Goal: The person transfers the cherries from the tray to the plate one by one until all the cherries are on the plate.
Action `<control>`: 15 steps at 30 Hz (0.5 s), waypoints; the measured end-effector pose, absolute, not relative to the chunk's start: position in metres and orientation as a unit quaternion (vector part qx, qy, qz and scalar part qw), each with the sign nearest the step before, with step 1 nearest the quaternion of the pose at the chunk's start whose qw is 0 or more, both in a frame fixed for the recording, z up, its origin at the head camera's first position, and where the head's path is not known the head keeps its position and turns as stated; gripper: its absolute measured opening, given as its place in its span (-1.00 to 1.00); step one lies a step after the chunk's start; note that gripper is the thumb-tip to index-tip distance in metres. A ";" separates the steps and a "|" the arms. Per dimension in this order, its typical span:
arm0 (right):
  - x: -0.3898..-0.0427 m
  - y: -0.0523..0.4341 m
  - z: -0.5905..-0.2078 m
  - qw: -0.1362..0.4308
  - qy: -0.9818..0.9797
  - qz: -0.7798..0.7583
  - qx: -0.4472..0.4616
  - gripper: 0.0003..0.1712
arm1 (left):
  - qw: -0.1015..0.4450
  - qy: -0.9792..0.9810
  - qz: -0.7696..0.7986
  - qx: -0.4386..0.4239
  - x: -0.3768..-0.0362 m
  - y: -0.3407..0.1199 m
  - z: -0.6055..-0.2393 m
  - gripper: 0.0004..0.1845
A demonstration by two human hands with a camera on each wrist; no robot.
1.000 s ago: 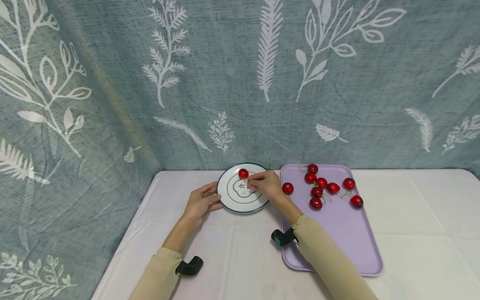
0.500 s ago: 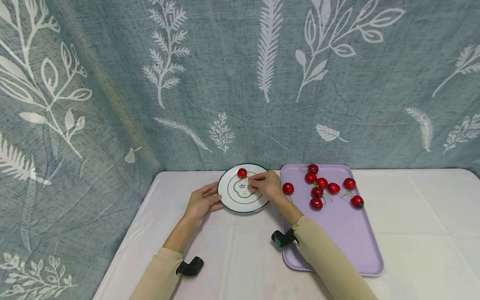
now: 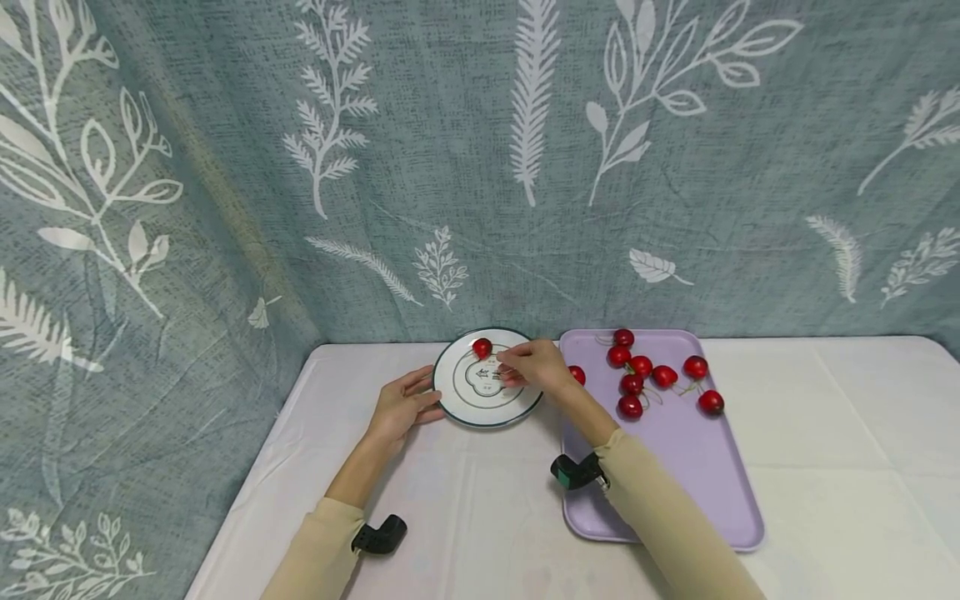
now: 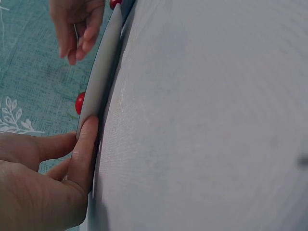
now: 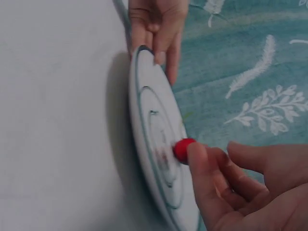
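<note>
While the left hand (image 3: 401, 406) steadies the plate (image 3: 454, 398) with straight fingers against its rim, the right hand (image 3: 534, 367) pinches a cherry (image 5: 182, 148) just above the plate's centre. Released carelessly, it could roll into the other cherry (image 3: 482, 347) or off the shallow rim.

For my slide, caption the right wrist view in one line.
Right hand sets a small red cherry on the green-rimmed white plate.

My plate (image 3: 450, 398) is white with dark green rings – red cherries (image 3: 640, 365) at three o'clock on my lilac tray (image 3: 697, 483), against a grey-blue, white-leafed backdrop (image 3: 465, 150).
</note>
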State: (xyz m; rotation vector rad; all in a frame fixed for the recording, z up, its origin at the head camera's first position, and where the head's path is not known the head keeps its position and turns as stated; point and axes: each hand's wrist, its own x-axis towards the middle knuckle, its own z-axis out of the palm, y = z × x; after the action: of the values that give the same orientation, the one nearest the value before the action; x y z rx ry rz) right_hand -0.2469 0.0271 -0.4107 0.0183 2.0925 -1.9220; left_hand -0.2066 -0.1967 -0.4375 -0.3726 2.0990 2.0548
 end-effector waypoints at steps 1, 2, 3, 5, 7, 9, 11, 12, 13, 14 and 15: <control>-0.247 0.029 -0.409 0.158 0.733 -0.662 0.004 -0.68 | 0.090 0.706 0.691 -0.125 -0.207 -0.197 -0.438 -0.40; -0.246 0.030 -0.406 0.163 0.740 -0.653 0.000 -0.68 | 0.090 0.706 0.691 -0.125 -0.207 -0.197 -0.438 -0.40; -0.246 0.032 -0.404 0.166 0.747 -0.644 -0.003 -0.68 | 0.090 0.706 0.691 -0.126 -0.207 -0.197 -0.437 -0.40; -0.245 0.036 -0.399 0.170 0.759 -0.628 0.001 -0.67 | 0.089 0.706 0.691 -0.125 -0.207 -0.197 -0.437 -0.40; -0.244 0.040 -0.394 0.170 0.772 -0.613 0.006 -0.67 | 0.088 0.707 0.691 -0.126 -0.207 -0.197 -0.436 -0.40; -0.243 0.044 -0.389 0.172 0.776 -0.606 0.009 -0.67 | 0.088 0.707 0.690 -0.128 -0.207 -0.197 -0.435 -0.40; -0.241 0.049 -0.385 0.174 0.776 -0.606 0.008 -0.67 | 0.089 0.707 0.690 -0.126 -0.207 -0.196 -0.436 -0.40; -0.240 0.051 -0.383 0.174 0.775 -0.608 0.006 -0.67 | 0.090 0.707 0.690 -0.128 -0.208 -0.196 -0.436 -0.40; -0.239 0.055 -0.382 0.172 0.773 -0.611 -0.001 -0.68 | 0.089 0.707 0.690 -0.128 -0.208 -0.196 -0.437 -0.40; -0.239 0.058 -0.381 0.169 0.774 -0.610 -0.005 -0.69 | 0.089 0.706 0.691 -0.128 -0.208 -0.196 -0.437 -0.40; -0.238 0.062 -0.380 0.165 0.775 -0.609 -0.006 -0.69 | 0.089 0.705 0.691 -0.128 -0.207 -0.195 -0.437 -0.40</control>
State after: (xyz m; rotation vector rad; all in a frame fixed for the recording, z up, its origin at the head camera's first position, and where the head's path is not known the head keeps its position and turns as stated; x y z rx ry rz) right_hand -0.2381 0.0618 -0.3800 -0.0165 2.2087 -1.7360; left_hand -0.2075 -0.1952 -0.4374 -0.3801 2.0990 2.0574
